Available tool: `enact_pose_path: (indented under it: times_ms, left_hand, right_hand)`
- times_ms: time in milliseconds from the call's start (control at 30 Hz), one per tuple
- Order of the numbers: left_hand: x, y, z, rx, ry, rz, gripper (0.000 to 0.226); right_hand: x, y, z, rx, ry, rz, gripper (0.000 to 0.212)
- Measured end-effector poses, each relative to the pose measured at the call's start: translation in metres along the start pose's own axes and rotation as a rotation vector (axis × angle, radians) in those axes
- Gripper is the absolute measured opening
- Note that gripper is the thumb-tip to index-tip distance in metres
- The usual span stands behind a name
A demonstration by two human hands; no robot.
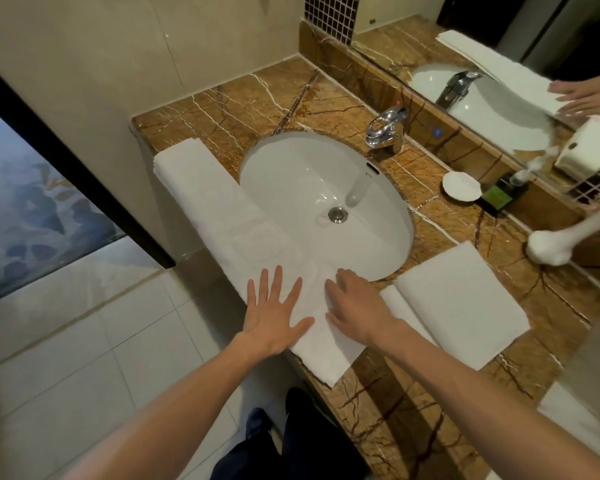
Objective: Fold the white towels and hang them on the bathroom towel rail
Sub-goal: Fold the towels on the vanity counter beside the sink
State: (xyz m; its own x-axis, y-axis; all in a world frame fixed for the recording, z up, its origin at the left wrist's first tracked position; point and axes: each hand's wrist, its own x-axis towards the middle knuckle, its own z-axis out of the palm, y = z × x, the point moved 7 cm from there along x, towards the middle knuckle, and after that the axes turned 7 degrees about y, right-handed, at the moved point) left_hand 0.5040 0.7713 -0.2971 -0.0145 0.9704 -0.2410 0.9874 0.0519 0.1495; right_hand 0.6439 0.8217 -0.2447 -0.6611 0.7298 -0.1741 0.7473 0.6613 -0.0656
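Both my hands press flat on a long white towel (222, 216) folded into a narrow strip along the near-left edge of the marble tabletop (413, 403), its inner edge overlapping the rim of the sink (326, 188). My left hand (274, 317) lies fully spread, palm down, gripping nothing; my right hand (357, 306) rests beside it, fingers loosely curled on the cloth, also holding nothing. A second folded towel (465, 299) sits to the right, its edge touching the strip. No towel rail shows here, so hanging looks some way off. The step in hand seems to be smoothing the strip before the next fold: I would sweep both palms outward along its length, keep the long edges lined up, and mind the near corner that hangs off the tabletop's edge, since a careless push could drag the strip to the floor or into the sink.
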Motion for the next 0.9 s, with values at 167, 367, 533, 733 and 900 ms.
enact_pose_path:
  times_ms: [167,367,533,733,900]
  left_hand:
    - [0.001,-0.001,0.004,0.025,0.013,0.003,0.077]
    - [0.002,-0.002,0.005,0.027,0.019,0.022,0.075]
    - [0.008,0.004,0.002,0.028,0.009,0.058,0.074]
    - [0.039,0.05,-0.042,-0.098,0.069,0.238,0.066]
    - [0.073,0.113,-0.083,-0.425,0.153,0.349,0.031]
  right_hand:
    - [-0.013,-0.02,0.035,0.057,-0.184,0.01,0.073]
    - [-0.015,-0.023,0.047,0.026,-0.143,0.069,0.074]
    - [-0.012,-0.021,0.039,0.067,-0.123,0.055,0.072]
    - [-0.015,0.001,-0.003,0.09,0.09,0.068,0.056]
    - [-0.041,0.066,-0.055,0.072,0.41,0.374,0.052]
